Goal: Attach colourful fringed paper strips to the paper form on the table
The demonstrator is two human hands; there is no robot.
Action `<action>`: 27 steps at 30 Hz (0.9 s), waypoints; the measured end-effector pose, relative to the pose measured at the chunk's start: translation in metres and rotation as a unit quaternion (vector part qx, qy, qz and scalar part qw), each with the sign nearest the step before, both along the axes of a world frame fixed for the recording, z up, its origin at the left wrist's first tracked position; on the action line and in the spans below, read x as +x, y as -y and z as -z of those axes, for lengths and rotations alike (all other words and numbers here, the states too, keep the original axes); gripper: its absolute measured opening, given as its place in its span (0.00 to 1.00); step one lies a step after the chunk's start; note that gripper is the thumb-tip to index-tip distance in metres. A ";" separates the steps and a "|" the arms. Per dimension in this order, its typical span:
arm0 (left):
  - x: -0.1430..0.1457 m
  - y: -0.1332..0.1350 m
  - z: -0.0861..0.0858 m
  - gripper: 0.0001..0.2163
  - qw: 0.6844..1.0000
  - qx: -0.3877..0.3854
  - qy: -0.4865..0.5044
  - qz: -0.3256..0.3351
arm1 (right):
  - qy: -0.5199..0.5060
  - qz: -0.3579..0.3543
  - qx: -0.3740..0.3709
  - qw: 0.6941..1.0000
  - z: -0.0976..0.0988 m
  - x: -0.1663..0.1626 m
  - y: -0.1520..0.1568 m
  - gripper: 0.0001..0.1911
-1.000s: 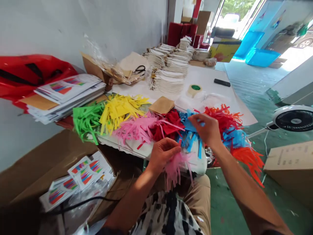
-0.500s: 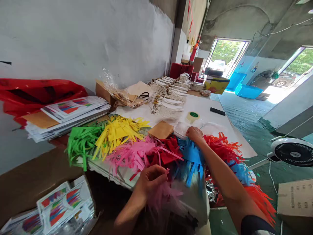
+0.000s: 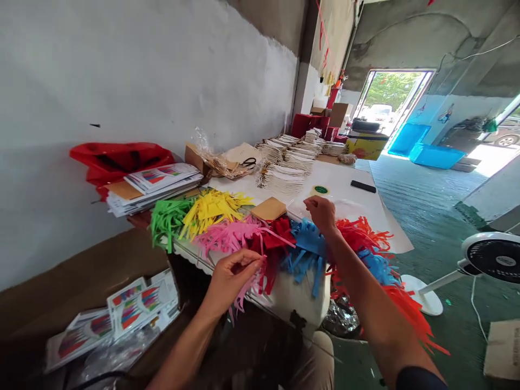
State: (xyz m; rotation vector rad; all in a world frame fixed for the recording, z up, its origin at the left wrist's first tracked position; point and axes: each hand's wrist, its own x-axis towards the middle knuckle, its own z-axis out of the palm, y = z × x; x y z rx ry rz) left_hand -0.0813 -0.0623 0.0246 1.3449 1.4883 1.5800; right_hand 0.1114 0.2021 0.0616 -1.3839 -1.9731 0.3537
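Tabletop (image 3: 341,172): bare white stretch at 1 o'clock from the right hand (image 3: 320,213), running to the black phone (image 3: 363,186).
Left hand (image 3: 231,275): pinched on the pink tassel (image 3: 244,293), its top hidden by fingers, strips hanging at 5 o'clock.
Right hand: fingers curled; cannot tell whether they grip anything.
Tape roll (image 3: 320,190): just beyond it at 12 o'clock, lower part covered.
Fringe piles (image 3: 217,210): limp, matte strips.

- Daylight enters through the doorway (image 3: 390,91), its view partly washed out
- Pale glare across the floor (image 3: 422,200)
- Deep shadow below the table (image 3: 341,172)
- Bright glints on crinkled foil (image 3: 342,318)
- Wide-lens stretching toward the edges
- Print on the cardboard box (image 3: 504,349) blurred
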 end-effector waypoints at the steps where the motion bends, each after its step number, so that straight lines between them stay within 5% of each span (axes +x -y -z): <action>1: 0.003 0.004 -0.004 0.11 1.000 0.007 -0.005 -0.008 | -0.025 -0.023 -0.001 0.999 -0.004 -0.002 0.011 0.14; 10: 0.018 0.027 -0.017 0.13 0.999 0.013 0.031 0.003 | -0.189 -0.171 -0.022 0.967 0.003 0.006 0.157 0.14; 15: 0.017 0.039 -0.014 0.13 0.999 0.011 0.032 0.030 | -0.199 -0.177 -0.010 0.964 0.016 0.016 0.222 0.10; 20: 0.011 0.052 -0.013 0.10 0.998 0.015 0.034 0.044 | -0.165 -0.188 0.026 0.968 0.011 0.008 0.254 0.09; 27: 0.005 0.057 -0.005 0.08 0.998 0.025 -0.006 0.059 | -0.134 -0.231 0.005 0.964 0.008 -0.001 0.262 0.07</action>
